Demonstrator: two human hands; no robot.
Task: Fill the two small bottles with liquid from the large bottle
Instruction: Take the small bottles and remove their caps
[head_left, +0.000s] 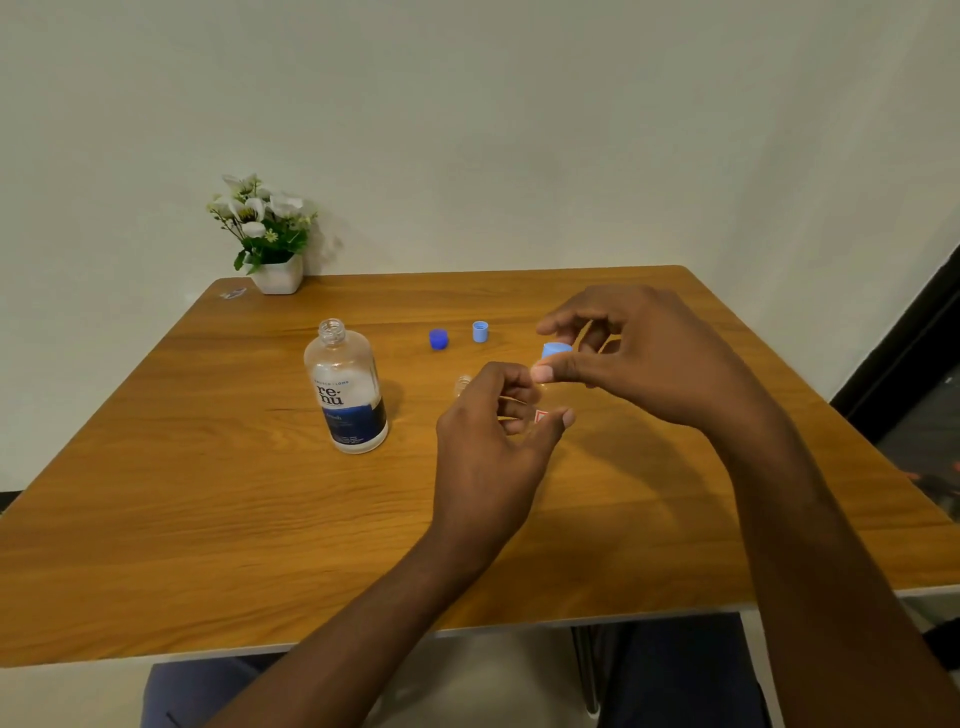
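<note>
Pinching a blue cap (556, 349), right hand (649, 358) over left hand (488, 447), fingers (511, 375) curled round small bottle (540, 415)

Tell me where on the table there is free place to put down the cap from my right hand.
Bare wood: the near strip of the table this side of the large bottle and the left hand; the far edge right of the flower pot. Crowded: the middle, where the dark blue cap, the pale blue cap and a small bottle stand.
</note>
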